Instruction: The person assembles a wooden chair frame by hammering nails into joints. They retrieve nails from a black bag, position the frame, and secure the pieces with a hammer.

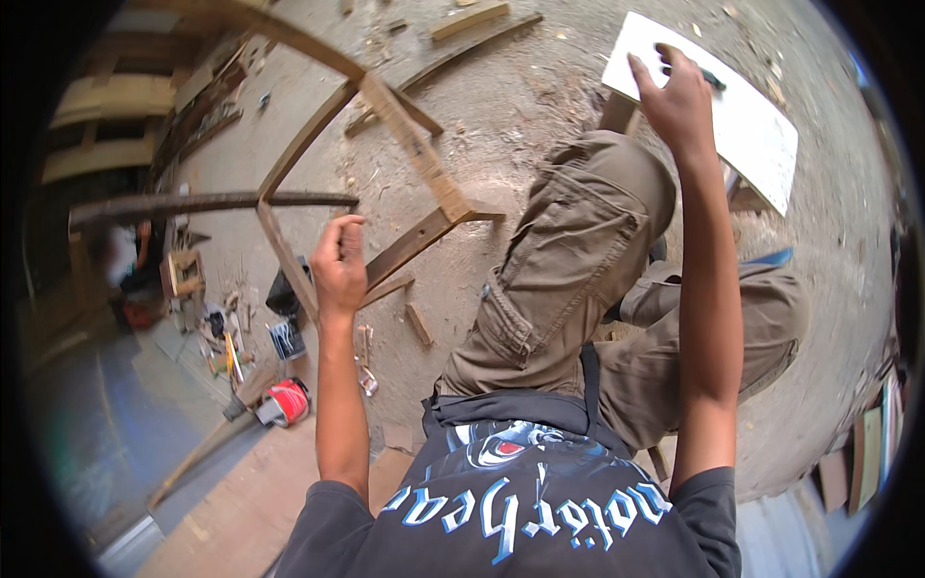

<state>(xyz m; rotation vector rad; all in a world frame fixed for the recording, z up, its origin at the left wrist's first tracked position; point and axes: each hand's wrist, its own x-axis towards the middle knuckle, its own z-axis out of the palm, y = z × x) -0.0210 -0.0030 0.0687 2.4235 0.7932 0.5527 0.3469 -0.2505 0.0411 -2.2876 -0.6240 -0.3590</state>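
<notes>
My left hand [339,268]: fingers curled near the wooden frame [416,144]; I cannot tell whether they grip anything.
My right hand [677,96]: thumb and fingers parted, over the white board [756,135].
Dark object [714,80]: at my right fingers, partly hidden; contact unclear.
Frame's place: ahead, leftward, above the dusty floor [491,106].

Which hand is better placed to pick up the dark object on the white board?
Probably the right hand: it is over the white board, close by the dark object, though contact is unclear. The left hand is well across the view, near the wooden frame.
</notes>
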